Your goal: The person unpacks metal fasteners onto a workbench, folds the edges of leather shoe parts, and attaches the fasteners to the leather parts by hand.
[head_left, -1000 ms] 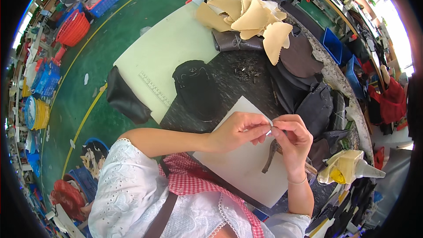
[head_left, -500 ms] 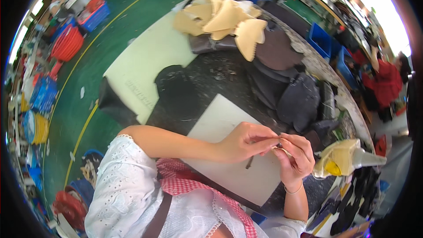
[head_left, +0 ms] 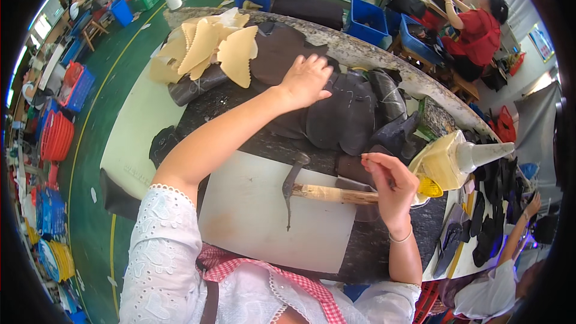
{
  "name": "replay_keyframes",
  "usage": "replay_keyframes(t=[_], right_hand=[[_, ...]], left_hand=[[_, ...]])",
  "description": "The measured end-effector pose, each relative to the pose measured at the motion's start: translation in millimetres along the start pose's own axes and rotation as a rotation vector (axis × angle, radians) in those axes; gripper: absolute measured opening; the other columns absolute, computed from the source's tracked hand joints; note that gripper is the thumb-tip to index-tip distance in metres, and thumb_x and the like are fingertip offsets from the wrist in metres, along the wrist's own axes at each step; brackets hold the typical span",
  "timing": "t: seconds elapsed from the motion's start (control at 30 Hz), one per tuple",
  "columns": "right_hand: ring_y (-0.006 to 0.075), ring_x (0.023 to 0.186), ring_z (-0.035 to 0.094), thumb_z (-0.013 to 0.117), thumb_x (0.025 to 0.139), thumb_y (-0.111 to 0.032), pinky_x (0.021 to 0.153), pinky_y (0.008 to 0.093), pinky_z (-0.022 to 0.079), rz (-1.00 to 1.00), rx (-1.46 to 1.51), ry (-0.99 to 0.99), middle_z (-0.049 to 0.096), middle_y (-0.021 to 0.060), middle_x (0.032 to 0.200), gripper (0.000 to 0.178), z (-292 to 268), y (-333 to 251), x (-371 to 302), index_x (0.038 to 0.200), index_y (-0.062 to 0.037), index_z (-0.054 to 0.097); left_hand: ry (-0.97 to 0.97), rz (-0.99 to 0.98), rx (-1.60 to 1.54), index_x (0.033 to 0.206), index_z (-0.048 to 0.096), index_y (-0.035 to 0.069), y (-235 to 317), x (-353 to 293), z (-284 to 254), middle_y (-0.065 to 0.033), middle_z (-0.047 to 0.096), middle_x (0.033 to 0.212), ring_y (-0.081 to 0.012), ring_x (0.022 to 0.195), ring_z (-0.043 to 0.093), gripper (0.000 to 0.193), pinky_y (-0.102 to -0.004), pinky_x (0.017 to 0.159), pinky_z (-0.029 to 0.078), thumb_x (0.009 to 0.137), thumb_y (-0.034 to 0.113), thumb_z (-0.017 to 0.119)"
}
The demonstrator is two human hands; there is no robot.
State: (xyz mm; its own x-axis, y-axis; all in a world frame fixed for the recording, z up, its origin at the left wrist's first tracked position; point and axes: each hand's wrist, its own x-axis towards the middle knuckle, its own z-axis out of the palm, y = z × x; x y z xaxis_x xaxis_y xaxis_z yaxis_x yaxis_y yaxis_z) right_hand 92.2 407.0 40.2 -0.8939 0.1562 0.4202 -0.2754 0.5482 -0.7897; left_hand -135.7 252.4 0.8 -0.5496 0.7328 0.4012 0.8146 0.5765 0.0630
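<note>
My left hand [head_left: 305, 82] reaches out over the pile of dark leather pieces [head_left: 342, 111], its fingers loosely bent and apart. It holds nothing that I can see. Closer to me, at the right, my right hand [head_left: 393, 189] is bent with thumb and fingertips together; whatever sits between them is too small to make out. A hammer [head_left: 289, 189] with a wooden handle lies across the pale board [head_left: 240, 204]. The handle's end passes behind my right hand. Just beyond that hand stands a yellowish glue bottle [head_left: 444, 156] with a long grey nozzle.
Cream scalloped pieces [head_left: 201, 48] are heaped at the far left of the table, by a pale green sheet [head_left: 129, 138]. Blue crates [head_left: 366, 21] stand past the stone table edge [head_left: 414, 72]. A person in red [head_left: 477, 36] works at the far right; another person's arm [head_left: 519, 228] shows lower right.
My hands, earlier together at a small thing, have parted. The left has moved away over the leather pile; the right stays near the board. The hammer is now uncovered, and the view has shifted right.
</note>
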Motion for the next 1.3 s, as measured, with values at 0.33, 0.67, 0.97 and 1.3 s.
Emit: replay_keyframes(t=[0.33,0.67,0.97,1.3], right_hand=[[0.0127,0.079,0.064,0.066,0.078,0.010,0.071,0.0212,0.052,-0.154,0.222,0.001,0.066,0.0078,0.088,0.018,6,-1,14,0.093,0.0016,0.067],[0.0121,0.078,0.065,0.074,0.072,0.010,0.070,0.0245,0.054,-0.097,0.502,-0.049,0.066,0.0078,0.085,0.022,43,-44,3,0.087,0.0027,0.059],[0.0153,0.081,0.065,0.071,0.072,0.014,0.077,0.0291,0.057,-0.071,0.588,-0.071,0.063,0.0096,0.087,0.024,44,-52,-11,0.086,0.0032,0.056],[0.0123,0.086,0.062,0.078,0.068,0.007,0.079,0.0270,0.053,-0.325,0.028,0.008,0.062,0.0057,0.094,0.040,36,-56,7,0.102,0.0004,0.058]], left_hand=[[0.065,-0.377,-1.423,0.096,0.053,0.006,38,-43,-49,0.0002,0.059,0.092,-0.0077,0.083,0.057,0.022,-0.0227,0.070,0.046,0.079,-0.002,0.066],[-0.061,-0.473,-1.840,0.117,0.059,0.000,80,-134,-113,-0.0026,0.061,0.110,-0.0078,0.098,0.057,0.033,-0.0226,0.082,0.047,0.084,-0.002,0.063],[-0.007,-0.458,-1.800,0.109,0.063,-0.001,86,-150,-108,-0.0039,0.062,0.103,-0.0077,0.096,0.057,0.023,-0.0221,0.082,0.046,0.086,0.002,0.064],[0.042,-0.316,-1.728,0.103,0.064,-0.003,87,-152,-108,-0.0111,0.059,0.105,-0.0150,0.097,0.056,0.023,-0.0259,0.082,0.044,0.081,-0.006,0.064]])
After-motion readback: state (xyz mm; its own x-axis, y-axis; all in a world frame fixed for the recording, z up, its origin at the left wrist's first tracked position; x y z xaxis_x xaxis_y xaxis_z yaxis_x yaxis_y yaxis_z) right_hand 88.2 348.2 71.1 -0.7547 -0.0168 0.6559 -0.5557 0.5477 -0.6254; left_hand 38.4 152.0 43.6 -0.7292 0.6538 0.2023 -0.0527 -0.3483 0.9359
